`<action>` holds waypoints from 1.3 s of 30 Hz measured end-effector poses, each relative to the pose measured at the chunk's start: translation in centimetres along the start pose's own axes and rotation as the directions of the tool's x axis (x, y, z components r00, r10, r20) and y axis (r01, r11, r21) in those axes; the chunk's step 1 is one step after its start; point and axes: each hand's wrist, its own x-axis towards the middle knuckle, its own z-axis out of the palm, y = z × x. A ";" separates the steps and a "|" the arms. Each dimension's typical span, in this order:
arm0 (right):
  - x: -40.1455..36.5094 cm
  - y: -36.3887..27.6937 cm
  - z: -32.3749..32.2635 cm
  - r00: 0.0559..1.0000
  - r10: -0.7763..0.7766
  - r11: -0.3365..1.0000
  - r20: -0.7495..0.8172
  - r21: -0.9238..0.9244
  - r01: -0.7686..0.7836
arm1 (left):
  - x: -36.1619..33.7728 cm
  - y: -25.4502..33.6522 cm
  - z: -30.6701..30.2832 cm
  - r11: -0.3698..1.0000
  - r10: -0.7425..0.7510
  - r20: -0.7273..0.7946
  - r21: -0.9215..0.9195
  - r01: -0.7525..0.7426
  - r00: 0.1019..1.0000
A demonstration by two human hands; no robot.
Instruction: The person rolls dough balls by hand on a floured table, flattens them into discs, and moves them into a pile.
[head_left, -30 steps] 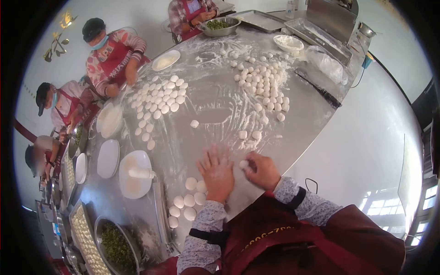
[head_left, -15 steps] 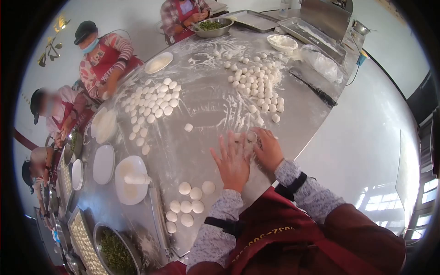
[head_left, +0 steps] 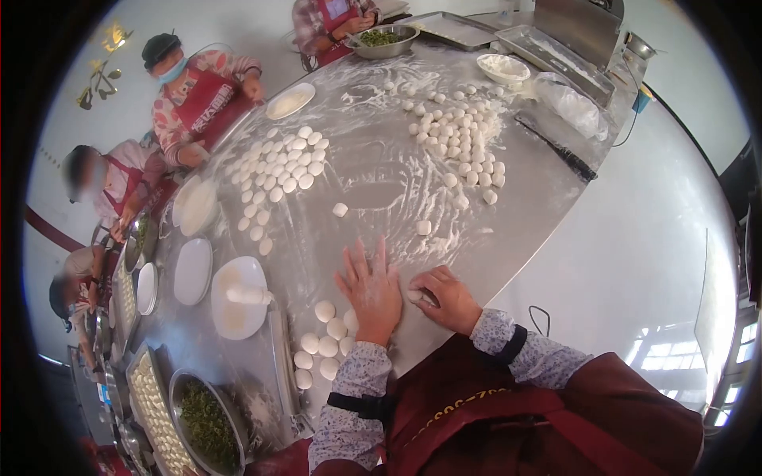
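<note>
My right hand (head_left: pixel 449 300) is closed with its fingers curled around a small white dough ball (head_left: pixel 415 295), low over the metal table near its front edge. Just left of it, my left hand (head_left: pixel 373 300) lies palm down with fingers spread; what may be under the palm is hidden. Several flattened dough rounds (head_left: pixel 327 346) sit beside my left wrist, one partly covered by it. Farther out on the floured surface are a lone dough piece (head_left: pixel 424 228) and another dough piece (head_left: pixel 340 209).
A cluster of dough balls (head_left: pixel 456 131) lies at the far right, near a long dark knife (head_left: pixel 556 147). Flattened rounds (head_left: pixel 290 163) spread at left. A white plate (head_left: pixel 239 317), a bowl of chopped greens (head_left: pixel 208 424) and a tray (head_left: pixel 151 404) stand left. Co-workers line the far side.
Both hands have drawn back toward me, the left also leftward. My right hand has closed around a dough ball. A dough piece formerly near my fingers now shows uncovered. The view has shifted slightly.
</note>
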 end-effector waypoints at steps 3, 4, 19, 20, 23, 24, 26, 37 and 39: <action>0.0 -0.1 -1.0 0.975 -0.186 0.969 -0.122 -0.187 0.161 | 1.7 2.6 -2.0 0.998 0.043 -0.115 -0.047 -0.049 0.992; -0.1 -0.5 -1.9 0.987 -0.064 0.997 -0.147 -0.050 0.057 | 2.1 3.6 -2.2 0.993 0.090 -0.176 -0.054 -0.101 0.980; 0.1 3.6 -6.5 0.871 0.290 0.947 -0.397 -0.015 -0.322 | 4.6 4.7 3.1 0.936 0.069 -0.063 -0.341 -0.086 0.996; 0.2 3.8 -6.4 0.876 0.264 0.956 -0.403 -0.013 -0.294 | 5.0 4.4 3.4 0.936 0.071 -0.067 -0.340 -0.089 0.995; 0.2 3.9 -6.4 0.876 0.279 0.949 -0.394 -0.027 -0.315 | 6.0 3.2 3.9 0.925 0.138 0.028 -0.362 -0.119 0.990; 0.2 3.9 -6.5 0.876 0.278 0.950 -0.394 -0.025 -0.312 | 5.8 2.8 3.5 0.856 0.051 0.092 -0.517 0.004 0.994; 0.1 4.0 -6.2 0.879 0.246 0.962 -0.408 -0.008 -0.273 | 4.9 1.6 2.5 0.758 -0.032 0.176 -0.637 0.138 0.984; 0.1 3.5 -6.2 0.884 0.240 0.950 -0.401 -0.088 -0.299 | 9.3 3.3 -3.3 0.961 0.130 -0.290 -0.199 -0.192 0.948; 0.1 3.6 -6.1 0.882 0.204 0.956 -0.425 -0.107 -0.273 | 9.7 3.2 0.1 0.980 0.170 -0.238 -0.064 -0.190 0.956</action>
